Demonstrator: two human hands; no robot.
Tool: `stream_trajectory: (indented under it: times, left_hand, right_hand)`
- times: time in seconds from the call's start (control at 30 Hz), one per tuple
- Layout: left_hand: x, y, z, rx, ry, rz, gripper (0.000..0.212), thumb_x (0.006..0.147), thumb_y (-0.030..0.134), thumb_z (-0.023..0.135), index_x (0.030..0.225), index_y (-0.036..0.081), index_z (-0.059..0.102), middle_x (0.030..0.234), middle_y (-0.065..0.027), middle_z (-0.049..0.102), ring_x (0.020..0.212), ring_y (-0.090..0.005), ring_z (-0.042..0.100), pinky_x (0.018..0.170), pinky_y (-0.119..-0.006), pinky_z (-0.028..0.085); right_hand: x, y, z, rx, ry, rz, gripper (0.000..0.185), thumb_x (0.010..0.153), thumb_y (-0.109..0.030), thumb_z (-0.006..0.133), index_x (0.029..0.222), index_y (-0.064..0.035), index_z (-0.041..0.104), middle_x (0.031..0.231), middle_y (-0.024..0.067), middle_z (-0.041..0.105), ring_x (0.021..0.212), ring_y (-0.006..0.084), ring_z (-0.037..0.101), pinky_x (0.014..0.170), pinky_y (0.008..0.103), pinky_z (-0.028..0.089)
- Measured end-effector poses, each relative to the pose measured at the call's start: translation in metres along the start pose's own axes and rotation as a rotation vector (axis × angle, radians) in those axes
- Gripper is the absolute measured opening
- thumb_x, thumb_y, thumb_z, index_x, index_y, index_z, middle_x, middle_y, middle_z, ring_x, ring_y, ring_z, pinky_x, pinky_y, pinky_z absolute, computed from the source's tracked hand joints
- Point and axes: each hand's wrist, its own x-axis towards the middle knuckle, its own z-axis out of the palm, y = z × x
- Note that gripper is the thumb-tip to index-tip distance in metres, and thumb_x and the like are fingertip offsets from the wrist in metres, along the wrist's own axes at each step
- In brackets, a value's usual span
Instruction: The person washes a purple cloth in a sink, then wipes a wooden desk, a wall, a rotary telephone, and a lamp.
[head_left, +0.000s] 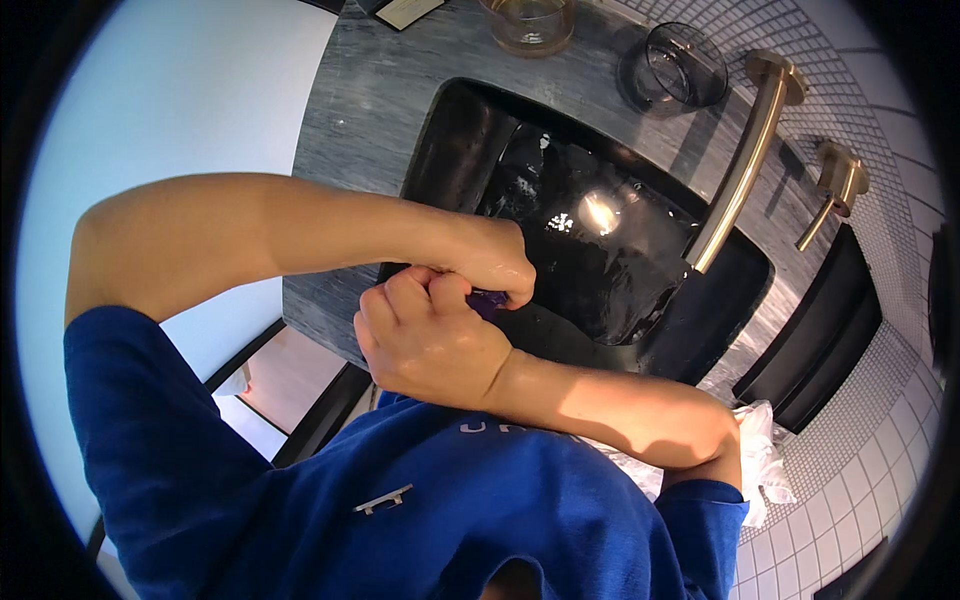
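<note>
My left hand (495, 259) is a wet fist over the near left part of a black rectangular sink basin (457, 150). Just below it, my right hand (435, 337) is curled shut, its knuckles close against the left wrist. A small dark purple thing (489, 302), perhaps wet cloth, shows between the two hands and seems gripped by both. Most of it is hidden by the fingers. Water (570, 255) lies in the basin and reflects a bright light. From the right, a brass wall spout (739, 176) reaches over the basin; I cannot tell whether water runs from it.
A brass tap handle (836, 187) juts from the tiled wall. On the grey stone counter (352, 135) stand a dark glass tumbler (682, 71) and an amber glass (529, 30). A black container (814, 330) and crumpled white plastic or paper (761, 450) are at the right.
</note>
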Motion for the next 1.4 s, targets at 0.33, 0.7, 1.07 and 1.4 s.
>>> stream_trajectory:
  times: [0.33, 0.7, 1.07, 1.4]
  left_hand:
    - [0.006, 0.010, 0.019, 0.495, 0.097, -0.028, 0.032, 0.070, 0.016, 0.060, 0.090, -0.007, 0.070, 0.094, -0.0240, 0.068, 0.085, -0.0316, 0.068, 0.071, -0.040, 0.053]
    - [0.042, -0.087, 0.049, -0.984, -0.013, 0.157, 0.030, 0.088, 0.033, 0.062, 0.092, 0.004, 0.068, 0.098, -0.0120, 0.069, 0.087, -0.0181, 0.067, 0.080, -0.039, 0.054]
    - [0.017, -0.092, 0.092, -1.659, -0.383, 0.414, 0.037, 0.094, 0.042, 0.057, 0.101, 0.006, 0.065, 0.096, -0.0069, 0.066, 0.091, -0.0151, 0.064, 0.081, -0.033, 0.053]
    - [-0.025, -0.007, 0.027, 0.040, 0.099, 0.176, 0.024, 0.074, 0.025, 0.067, 0.076, 0.000, 0.069, 0.070, -0.0078, 0.067, 0.066, -0.0165, 0.062, 0.064, -0.030, 0.049]
  right_hand:
    - [-0.008, -0.017, 0.043, -0.225, -0.204, -0.151, 0.021, 0.073, -0.023, 0.058, 0.071, -0.0036, 0.066, 0.068, 0.0098, 0.051, 0.070, 0.0293, 0.051, 0.042, 0.0396, 0.037]
    - [-0.069, 0.004, 0.016, 0.537, -0.004, 0.198, 0.010, 0.073, -0.004, 0.065, 0.082, -0.0061, 0.064, 0.084, 0.0104, 0.062, 0.079, 0.0247, 0.062, 0.065, 0.0343, 0.049]
    - [-0.046, -0.012, -0.010, 0.509, 0.385, 0.477, 0.018, 0.065, -0.004, 0.079, 0.064, -0.0058, 0.061, 0.069, 0.0053, 0.060, 0.063, 0.0237, 0.057, 0.057, 0.0336, 0.045]
    - [-0.009, -0.030, -0.001, -0.085, -0.071, -0.048, 0.018, 0.068, -0.025, 0.058, 0.071, -0.0095, 0.067, 0.072, 0.0024, 0.046, 0.072, 0.0225, 0.049, 0.056, 0.0348, 0.037]
